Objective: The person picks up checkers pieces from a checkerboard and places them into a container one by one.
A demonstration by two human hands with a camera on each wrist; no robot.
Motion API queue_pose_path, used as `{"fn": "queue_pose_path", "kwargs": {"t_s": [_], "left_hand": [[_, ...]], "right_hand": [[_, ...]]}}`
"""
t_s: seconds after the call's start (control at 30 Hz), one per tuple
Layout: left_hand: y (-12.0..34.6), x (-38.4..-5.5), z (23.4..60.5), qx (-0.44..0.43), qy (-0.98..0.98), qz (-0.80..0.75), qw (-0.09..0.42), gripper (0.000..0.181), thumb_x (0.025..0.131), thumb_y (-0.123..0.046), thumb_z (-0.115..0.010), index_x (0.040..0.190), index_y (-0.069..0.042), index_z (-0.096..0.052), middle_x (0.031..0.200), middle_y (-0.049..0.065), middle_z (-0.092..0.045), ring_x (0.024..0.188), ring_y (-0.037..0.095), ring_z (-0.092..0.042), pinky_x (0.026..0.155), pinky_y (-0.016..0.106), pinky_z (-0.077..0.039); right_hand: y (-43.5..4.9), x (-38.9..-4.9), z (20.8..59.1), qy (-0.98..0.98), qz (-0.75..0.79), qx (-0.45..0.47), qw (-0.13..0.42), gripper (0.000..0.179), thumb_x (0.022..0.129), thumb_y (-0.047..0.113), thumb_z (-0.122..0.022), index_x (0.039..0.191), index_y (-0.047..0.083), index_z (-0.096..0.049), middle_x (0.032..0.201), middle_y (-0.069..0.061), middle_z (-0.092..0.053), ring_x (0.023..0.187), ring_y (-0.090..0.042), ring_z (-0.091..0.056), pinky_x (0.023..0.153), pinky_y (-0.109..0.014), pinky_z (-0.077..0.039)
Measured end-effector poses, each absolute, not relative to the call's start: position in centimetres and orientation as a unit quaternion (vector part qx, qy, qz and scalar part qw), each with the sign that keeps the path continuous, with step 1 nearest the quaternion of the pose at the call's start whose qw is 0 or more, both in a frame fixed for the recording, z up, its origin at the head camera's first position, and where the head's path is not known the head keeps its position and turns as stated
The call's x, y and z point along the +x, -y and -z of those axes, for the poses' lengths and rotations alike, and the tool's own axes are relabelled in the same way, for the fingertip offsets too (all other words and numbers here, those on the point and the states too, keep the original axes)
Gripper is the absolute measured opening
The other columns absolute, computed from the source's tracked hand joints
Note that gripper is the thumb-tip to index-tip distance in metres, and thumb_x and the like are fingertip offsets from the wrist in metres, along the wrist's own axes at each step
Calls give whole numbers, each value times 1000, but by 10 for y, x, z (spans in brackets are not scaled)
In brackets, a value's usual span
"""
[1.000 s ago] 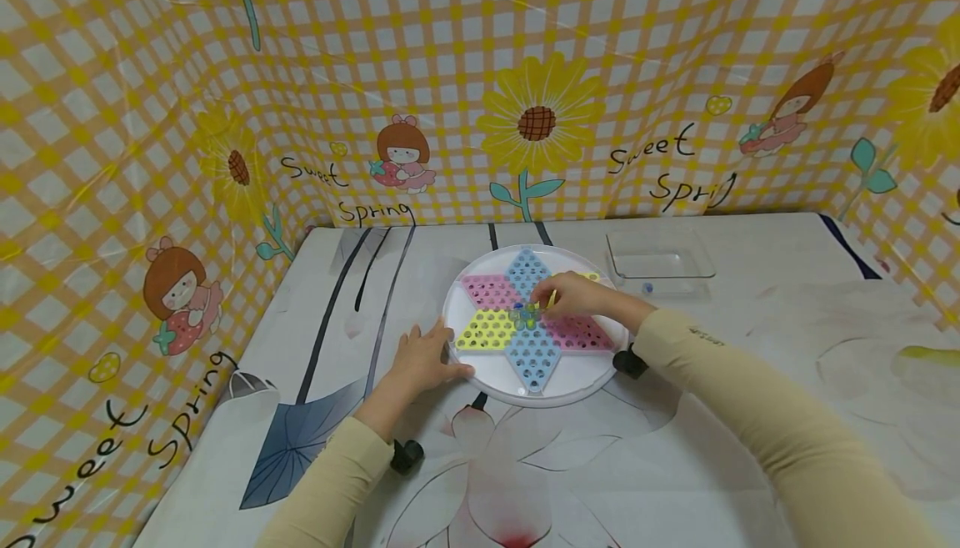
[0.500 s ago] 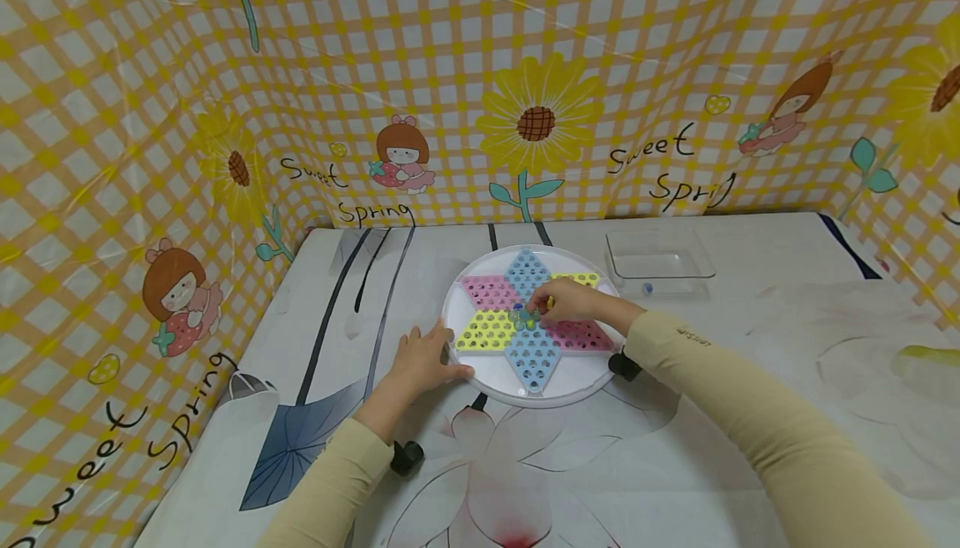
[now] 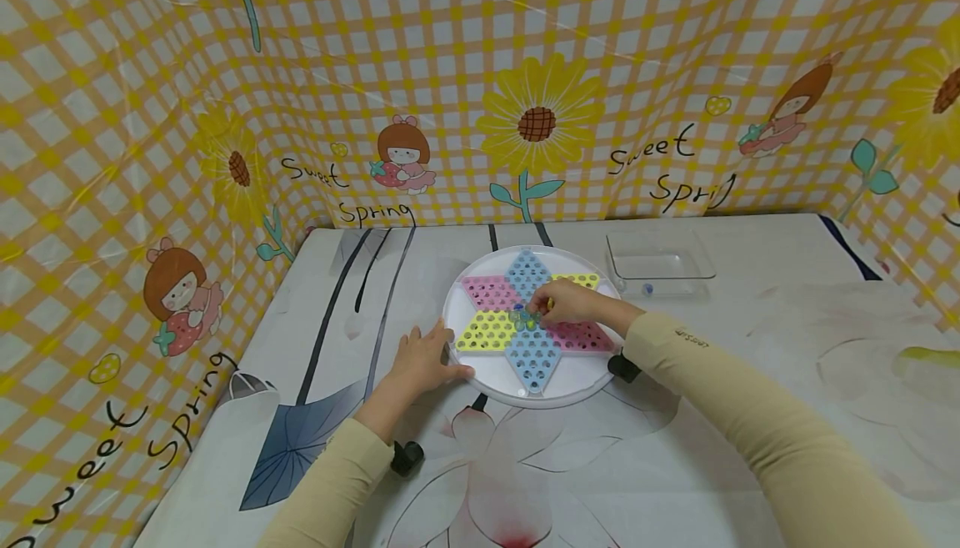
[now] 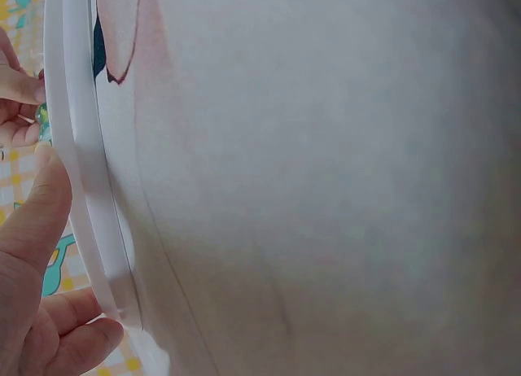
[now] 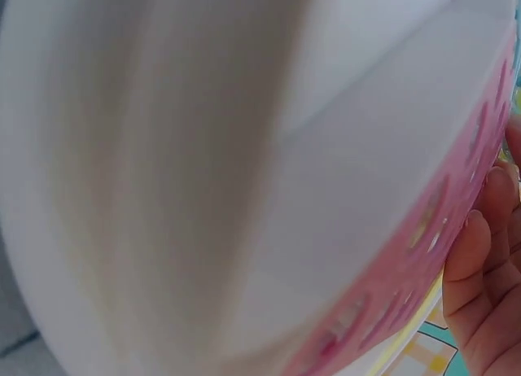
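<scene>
A round white Chinese checkers board with a pink, yellow and blue star lies on the table. Several glass marbles are clustered at its centre. My left hand grips the board's left edge; in the left wrist view its thumb is on the rim and its curled fingers are at the edge. My right hand is at the centre of the star, thumb and fingertips together. A greenish marble shows at those fingertips in the left wrist view.
A clear plastic box stands behind the board to the right, with a blue marble low at its near side. A yellow checked cloth hangs round the back and sides. The tabletop has a printed flower pattern.
My right hand has shifted slightly left and towards me over the marbles, its forearm following. My left hand has stayed on the board's edge.
</scene>
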State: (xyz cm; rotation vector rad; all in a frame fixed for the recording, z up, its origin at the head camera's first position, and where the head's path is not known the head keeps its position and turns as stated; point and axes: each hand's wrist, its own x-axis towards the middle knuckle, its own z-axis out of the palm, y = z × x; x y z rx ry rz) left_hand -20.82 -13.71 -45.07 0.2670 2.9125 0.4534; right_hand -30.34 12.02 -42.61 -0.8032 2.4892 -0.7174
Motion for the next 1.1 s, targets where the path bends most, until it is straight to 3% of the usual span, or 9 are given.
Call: {"fn": "queue_pose_path", "kwargs": {"t_s": [0.6, 1.1], "left_hand": [[137, -210, 452, 92, -979, -158, 89, 76, 72, -54, -68, 129, -7, -50, 146, 13, -31, 125, 45, -33, 104, 54, -24], [138, -209, 453, 87, -980, -153, 92, 77, 72, -55, -68, 130, -8, -50, 146, 11, -31, 124, 43, -35, 103, 53, -26]], "right_hand": [[-125, -307, 421, -894, 279, -283, 209, 11, 80, 3, -66, 91, 6, -64, 87, -4, -61, 78, -15, -51, 70, -24, -46], [-132, -313, 413, -895, 276, -303, 179, 11, 80, 5, -66, 90, 5, -63, 83, -4, -60, 75, -16, -52, 64, -24, -46]]}}
